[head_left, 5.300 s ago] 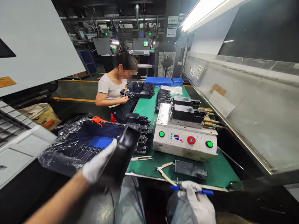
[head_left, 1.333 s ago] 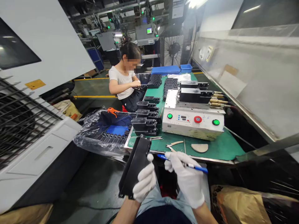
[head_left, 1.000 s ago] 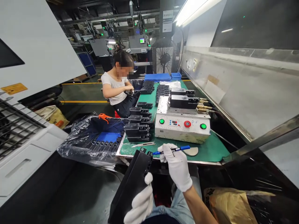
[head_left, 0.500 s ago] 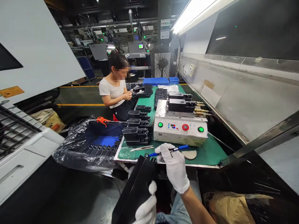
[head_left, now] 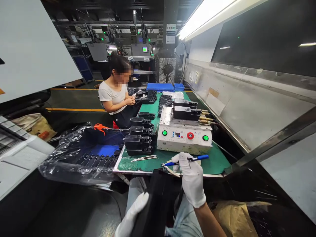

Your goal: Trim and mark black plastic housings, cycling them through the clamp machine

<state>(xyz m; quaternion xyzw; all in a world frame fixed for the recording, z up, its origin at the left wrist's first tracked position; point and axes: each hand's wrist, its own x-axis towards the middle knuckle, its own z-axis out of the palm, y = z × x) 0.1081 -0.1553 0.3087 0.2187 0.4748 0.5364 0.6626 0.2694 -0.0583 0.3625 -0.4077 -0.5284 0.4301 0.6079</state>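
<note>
My left hand [head_left: 134, 209], in a white glove, grips a long black box-shaped part [head_left: 156, 204] by its left side, above my lap. In my gloved right hand [head_left: 194, 179] is a blue marker pen [head_left: 202, 157], pinched between fingers and thumb and lying nearly level. Its left end is at the far end of the black part, by small fittings; whether it touches them I cannot tell. Just beyond, a pair of tweezers [head_left: 144, 158] lies on the green-topped table [head_left: 222, 164].
Several black parts [head_left: 138, 141] line the table's left side. A white control box [head_left: 185, 141] with green and red buttons carries more parts. Left stands a plastic-lined bin [head_left: 74, 171] with an orange air gun [head_left: 100, 127] on its edge. A co-worker [head_left: 113, 95] sits beyond.
My left hand has gone from the black part's right side to its left side, and the part has turned to point more straight ahead. My right hand with the marker has shifted slightly right.
</note>
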